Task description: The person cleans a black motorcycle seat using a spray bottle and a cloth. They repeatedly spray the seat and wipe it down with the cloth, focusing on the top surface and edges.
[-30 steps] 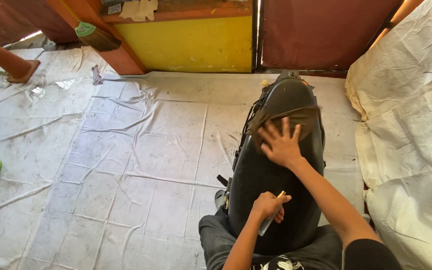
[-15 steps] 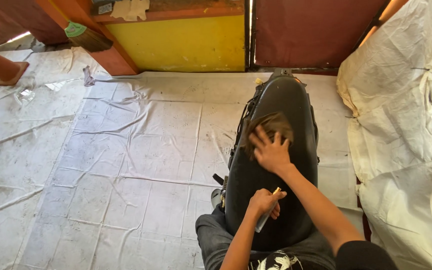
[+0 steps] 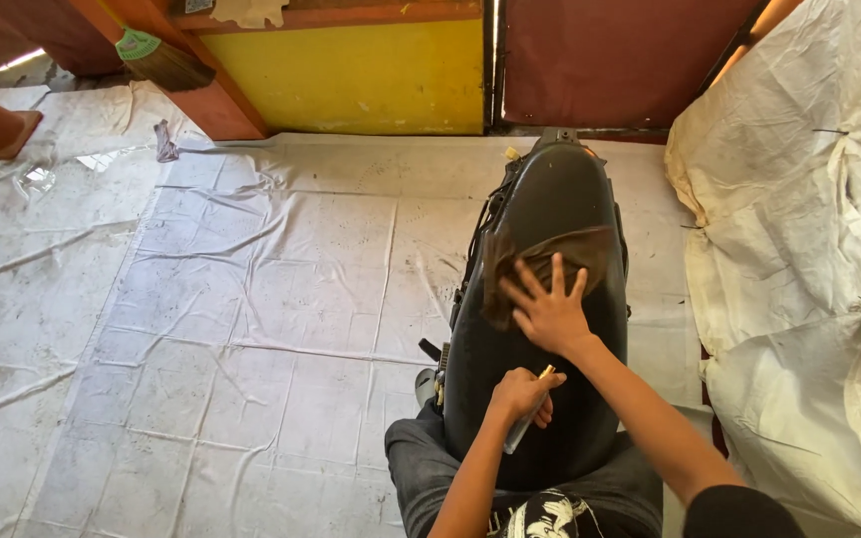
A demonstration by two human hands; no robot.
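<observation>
White floor sheeting surrounds a black seat — right hand spread flat on brown cloth, left hand at 6 o'clock pinching a slim tool.

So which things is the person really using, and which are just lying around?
In use:
- long black padded seat
- brown cloth patch under right hand
- small slim tool in left hand

Lying about:
- green-headed broom
- crumpled grey rag
- white floor sheeting
</observation>
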